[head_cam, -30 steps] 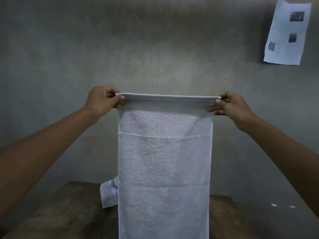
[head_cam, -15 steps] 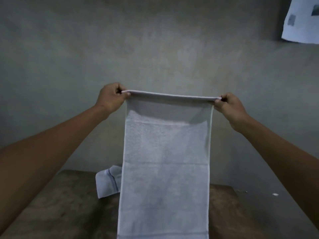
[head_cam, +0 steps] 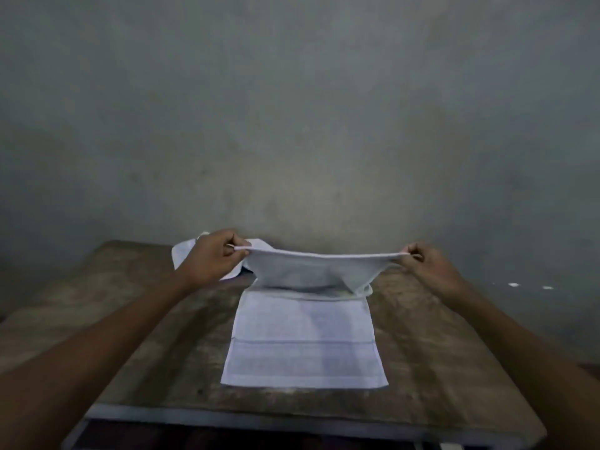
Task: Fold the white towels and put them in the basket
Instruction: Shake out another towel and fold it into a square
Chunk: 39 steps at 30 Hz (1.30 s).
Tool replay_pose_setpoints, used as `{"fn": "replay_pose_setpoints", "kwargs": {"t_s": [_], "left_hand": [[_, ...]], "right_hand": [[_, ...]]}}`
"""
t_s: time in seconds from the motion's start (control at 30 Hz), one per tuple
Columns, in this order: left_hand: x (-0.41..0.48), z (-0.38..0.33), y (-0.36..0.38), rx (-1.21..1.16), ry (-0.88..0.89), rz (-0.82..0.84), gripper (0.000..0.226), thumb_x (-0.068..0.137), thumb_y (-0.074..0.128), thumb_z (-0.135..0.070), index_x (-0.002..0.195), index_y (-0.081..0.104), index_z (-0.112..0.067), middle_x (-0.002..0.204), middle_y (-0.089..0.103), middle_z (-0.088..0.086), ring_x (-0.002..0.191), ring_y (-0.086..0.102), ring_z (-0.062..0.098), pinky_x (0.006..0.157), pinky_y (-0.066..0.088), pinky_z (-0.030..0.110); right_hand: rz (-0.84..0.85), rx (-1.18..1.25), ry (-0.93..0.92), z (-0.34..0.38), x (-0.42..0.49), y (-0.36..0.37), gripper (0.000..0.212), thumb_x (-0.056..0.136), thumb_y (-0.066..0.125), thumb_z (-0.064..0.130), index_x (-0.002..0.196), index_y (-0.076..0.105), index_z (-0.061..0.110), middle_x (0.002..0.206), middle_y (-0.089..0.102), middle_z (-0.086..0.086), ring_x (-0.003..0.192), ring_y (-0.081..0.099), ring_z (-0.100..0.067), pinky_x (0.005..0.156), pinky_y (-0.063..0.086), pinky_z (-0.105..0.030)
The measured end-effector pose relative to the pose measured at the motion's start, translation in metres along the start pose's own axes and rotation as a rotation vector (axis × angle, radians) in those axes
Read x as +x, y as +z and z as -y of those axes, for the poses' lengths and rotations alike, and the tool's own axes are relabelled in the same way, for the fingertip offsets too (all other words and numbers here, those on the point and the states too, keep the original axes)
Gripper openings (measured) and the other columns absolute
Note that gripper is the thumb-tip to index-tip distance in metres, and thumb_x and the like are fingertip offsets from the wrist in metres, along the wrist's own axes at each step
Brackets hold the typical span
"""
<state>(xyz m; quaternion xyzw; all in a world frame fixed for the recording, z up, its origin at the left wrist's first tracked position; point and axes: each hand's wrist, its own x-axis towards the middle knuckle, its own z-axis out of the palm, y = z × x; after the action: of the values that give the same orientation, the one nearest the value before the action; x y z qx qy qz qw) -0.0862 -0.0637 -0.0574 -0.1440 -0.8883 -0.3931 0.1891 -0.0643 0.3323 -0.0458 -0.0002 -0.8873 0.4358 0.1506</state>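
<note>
A white towel (head_cam: 305, 345) lies lengthwise on the wooden table (head_cam: 136, 339), its near end flat and its far end lifted. My left hand (head_cam: 214, 254) pinches the far left corner and my right hand (head_cam: 428, 264) pinches the far right corner, both a little above the table. The raised edge sags between them. A second white towel (head_cam: 183, 251) lies crumpled at the table's far left, partly hidden behind my left hand. No basket is in view.
The table stands against a grey wall (head_cam: 298, 125). Its near edge has a pale metal rim (head_cam: 259, 420). Two small white specks (head_cam: 529, 285) lie on the floor at the right.
Both hands have come down from chest height to just above the table. The towel, which hung straight down, now lies mostly flat on the table. The view has tilted downward.
</note>
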Motion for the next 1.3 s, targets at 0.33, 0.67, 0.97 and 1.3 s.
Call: {"fn": "replay_pose_setpoints", "kwargs": {"t_s": [0.33,0.67,0.97,1.3], "left_hand": [[-0.139,0.071,0.04,0.046,0.054,0.281,0.013,0.077,0.065,-0.033,0.084,0.072,-0.025,0.09,0.065,-0.036,0.087,0.065,-0.005,0.079,0.05,0.016],[-0.179,0.073,0.063,-0.033,-0.035,0.094,0.017,0.076,0.077,-0.013,0.092,0.077,-0.02,0.097,0.071,-0.015,0.093,0.064,-0.008,0.089,0.044,0.008],[-0.178,0.08,0.053,0.234,0.219,0.254,0.042,0.091,0.047,-0.05,0.1,0.074,-0.02,0.105,0.071,-0.009,0.096,0.066,0.007,0.084,0.051,0.024],[-0.147,0.068,0.058,0.629,0.491,0.307,0.019,0.08,0.044,-0.019,0.082,0.062,-0.013,0.073,0.061,0.005,0.063,0.058,0.025,0.052,0.046,0.031]], "right_hand": [[0.33,-0.087,-0.057,-0.085,-0.111,0.055,0.026,0.082,0.06,0.001,0.075,0.056,0.026,0.092,0.067,0.004,0.088,0.064,-0.008,0.079,0.048,-0.027],[0.215,-0.087,-0.051,-0.114,-0.136,0.072,0.018,0.083,0.068,0.005,0.083,0.067,0.023,0.103,0.065,0.017,0.097,0.057,0.015,0.084,0.041,-0.003],[0.295,-0.277,-0.221,-0.123,-0.138,0.066,0.024,0.076,0.075,0.011,0.096,0.069,0.023,0.114,0.06,0.012,0.103,0.052,0.01,0.089,0.031,0.004],[0.227,-0.82,-0.634,-0.1,-0.136,0.069,0.028,0.08,0.045,0.027,0.083,0.071,0.017,0.088,0.072,-0.001,0.077,0.068,-0.022,0.071,0.047,-0.031]]}}
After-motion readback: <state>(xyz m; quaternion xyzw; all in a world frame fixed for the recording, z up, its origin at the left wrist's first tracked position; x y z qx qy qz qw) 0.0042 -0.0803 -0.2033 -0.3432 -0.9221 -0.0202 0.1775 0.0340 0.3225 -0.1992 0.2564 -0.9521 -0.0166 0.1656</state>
